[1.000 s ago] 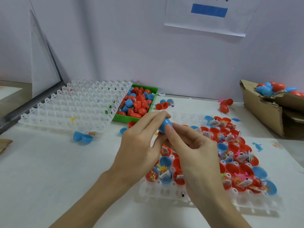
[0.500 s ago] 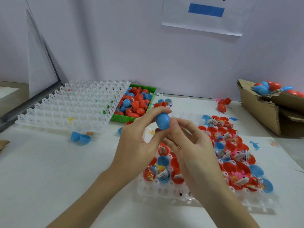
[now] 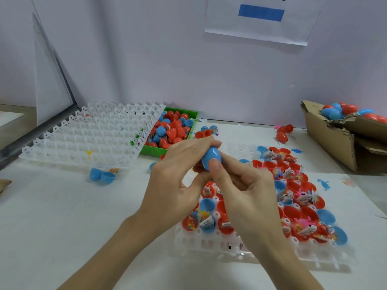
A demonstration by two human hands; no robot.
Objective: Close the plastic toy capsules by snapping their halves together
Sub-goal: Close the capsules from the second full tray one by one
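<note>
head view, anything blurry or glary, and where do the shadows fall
Head view: even, soft light; a small glare spot sits on the blue capsule held by the left hand and right hand. Toys at the right of the filled tray look smeared. Faint shadow lies under its near edge. Wide-angle bending tilts the wall edges.

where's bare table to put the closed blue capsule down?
Free: the near-left table, bordered by the empty white tray, the open blue capsule and the left hand. A strip between the filled tray and the cardboard box holds scattered bits. Crowded: the filled tray and green bin. Both hands hold the blue capsule.
</note>
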